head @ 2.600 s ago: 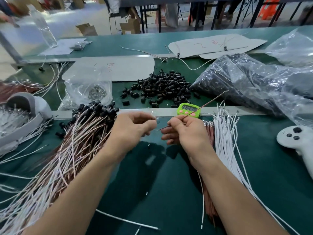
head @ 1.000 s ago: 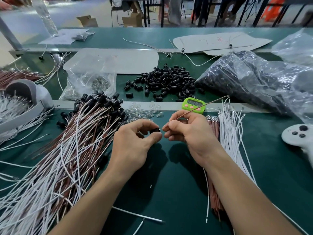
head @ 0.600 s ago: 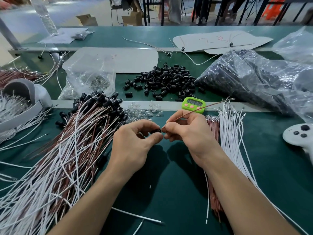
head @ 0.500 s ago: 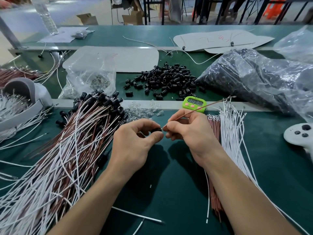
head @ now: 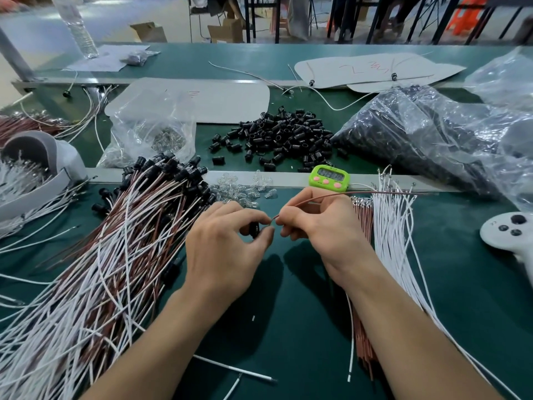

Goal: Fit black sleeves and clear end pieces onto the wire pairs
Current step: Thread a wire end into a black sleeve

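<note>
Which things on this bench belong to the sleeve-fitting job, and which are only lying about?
Job: left hand pinching a black sleeve; right hand holding a brown wire; pile of black sleeves; clear end pieces; white wires.
Lying about: green timer; white controller; water bottle.

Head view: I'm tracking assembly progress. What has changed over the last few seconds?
The left hand took a black sleeve in its fingers and brought it to the tip of the brown wire, whose far end has swung lower. The right hand pinches that wire as before; the loose sleeve pile lies unchanged.
</note>
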`<state>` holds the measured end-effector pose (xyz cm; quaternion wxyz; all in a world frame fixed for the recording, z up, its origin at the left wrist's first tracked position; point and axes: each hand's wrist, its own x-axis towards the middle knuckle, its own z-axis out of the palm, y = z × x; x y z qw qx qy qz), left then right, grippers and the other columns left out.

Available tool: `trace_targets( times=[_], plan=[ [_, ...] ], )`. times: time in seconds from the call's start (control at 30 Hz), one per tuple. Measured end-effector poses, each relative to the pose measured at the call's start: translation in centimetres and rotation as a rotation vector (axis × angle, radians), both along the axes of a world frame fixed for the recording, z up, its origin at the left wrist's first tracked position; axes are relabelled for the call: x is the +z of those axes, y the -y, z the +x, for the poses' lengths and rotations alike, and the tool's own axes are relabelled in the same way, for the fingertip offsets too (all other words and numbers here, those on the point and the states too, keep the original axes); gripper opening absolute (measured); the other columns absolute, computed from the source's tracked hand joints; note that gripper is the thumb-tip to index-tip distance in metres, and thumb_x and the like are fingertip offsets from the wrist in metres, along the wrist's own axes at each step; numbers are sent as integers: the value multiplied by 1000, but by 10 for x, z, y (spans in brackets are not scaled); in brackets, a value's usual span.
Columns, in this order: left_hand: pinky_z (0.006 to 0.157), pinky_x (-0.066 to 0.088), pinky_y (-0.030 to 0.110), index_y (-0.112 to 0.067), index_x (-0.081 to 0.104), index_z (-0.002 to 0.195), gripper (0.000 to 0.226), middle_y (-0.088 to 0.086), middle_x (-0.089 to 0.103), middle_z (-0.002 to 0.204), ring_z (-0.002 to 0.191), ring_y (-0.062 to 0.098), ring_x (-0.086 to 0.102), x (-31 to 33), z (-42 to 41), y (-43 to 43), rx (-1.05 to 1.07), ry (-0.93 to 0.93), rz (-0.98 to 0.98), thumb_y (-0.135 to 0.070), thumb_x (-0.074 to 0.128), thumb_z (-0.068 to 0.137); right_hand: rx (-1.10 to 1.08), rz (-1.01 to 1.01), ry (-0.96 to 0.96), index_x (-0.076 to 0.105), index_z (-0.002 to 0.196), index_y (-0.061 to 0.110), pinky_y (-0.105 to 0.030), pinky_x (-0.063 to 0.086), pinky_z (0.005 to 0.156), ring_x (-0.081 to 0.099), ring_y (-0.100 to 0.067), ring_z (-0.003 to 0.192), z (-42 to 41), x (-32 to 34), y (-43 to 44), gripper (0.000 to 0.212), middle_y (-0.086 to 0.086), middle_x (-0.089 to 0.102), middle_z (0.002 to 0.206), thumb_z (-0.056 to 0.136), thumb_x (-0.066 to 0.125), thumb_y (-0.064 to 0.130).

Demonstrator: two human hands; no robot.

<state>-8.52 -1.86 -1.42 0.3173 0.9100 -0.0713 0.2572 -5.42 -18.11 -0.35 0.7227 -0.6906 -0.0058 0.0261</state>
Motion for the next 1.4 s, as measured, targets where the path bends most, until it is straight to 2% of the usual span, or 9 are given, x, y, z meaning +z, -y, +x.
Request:
trace_targets(
  times=[0.2, 0.33, 0.47, 0.53, 0.67, 0.8, 1.0, 1.23, 1.4],
  plan=[
    [64, 41, 16, -34, 76, 71, 7, -13, 61, 67, 68, 6, 57, -2, 3, 3, 3, -196, -261, -28, 75, 75, 44, 52, -16, 66, 71, 8, -25, 51, 52, 67, -22, 56, -1, 0, 1, 25, -16, 73, 70, 83, 71, -14],
    [66, 45, 14, -25, 79, 73, 3, -7, 69, 70, 68, 5, 57, 1, 8, 2, -110, -474, -771, -23, 77, 73, 74, 108, -19, 66, 73, 9, -25, 52, 53, 67, -21, 57, -1, 3, 2, 27, -17, 74, 73, 85, 69, -15],
    [71, 41, 20, -19, 80, 71, 3, -5, 66, 69, 66, 5, 52, 7, 9, -3, -194, -647, -978, -19, 77, 71, 132, 147, 2, 67, 69, 12, -25, 53, 54, 68, -22, 59, -3, 5, 0, 33, -18, 74, 74, 85, 67, -17],
    [66, 43, 13, -25, 81, 74, 12, -11, 68, 66, 62, 1, 54, 7, 10, -7, -146, -538, -839, -14, 79, 79, 112, 171, -18, 67, 69, 13, -24, 54, 53, 68, -21, 57, -3, 6, 0, 34, -18, 74, 74, 86, 67, -17],
    [70, 39, 8, -31, 81, 100, 24, -15, 64, 72, 73, 5, 55, 6, 1, -12, -32, -74, -116, -25, 87, 77, 14, 202, -68, 64, 79, 6, -24, 54, 53, 68, -21, 57, -1, 5, 5, 23, -18, 74, 75, 88, 65, -15],
    [76, 47, 28, -15, 81, 102, 25, -6, 72, 79, 75, 13, 54, -2, -1, -8, -63, 200, 123, -24, 85, 79, 39, 213, -81, 65, 78, 6, -25, 54, 53, 69, -22, 58, -2, 5, 4, 23, -19, 73, 75, 89, 65, -14],
    [74, 41, 34, -22, 78, 78, 13, -10, 69, 71, 70, 17, 56, 0, 3, -7, -14, 285, 152, -27, 73, 89, 109, 229, -107, 65, 76, 5, -24, 53, 52, 67, -21, 55, -3, 5, 1, 22, -18, 73, 73, 89, 66, -12],
    [81, 42, 23, -28, 77, 78, 7, -17, 69, 80, 84, 12, 55, 6, 4, -6, -69, -121, -258, -27, 71, 80, 123, 162, -12, 67, 72, 10, -25, 56, 56, 71, -21, 60, -4, 3, -1, 29, -17, 75, 76, 86, 67, -16],
    [76, 40, 19, -29, 70, 74, 22, -15, 68, 80, 86, 4, 56, 7, 4, -8, -64, -251, -252, -34, 55, 88, 152, 122, 51, 67, 73, 8, -25, 56, 57, 72, -21, 62, -4, 3, -2, 29, -17, 76, 78, 84, 68, -19]
  ],
)
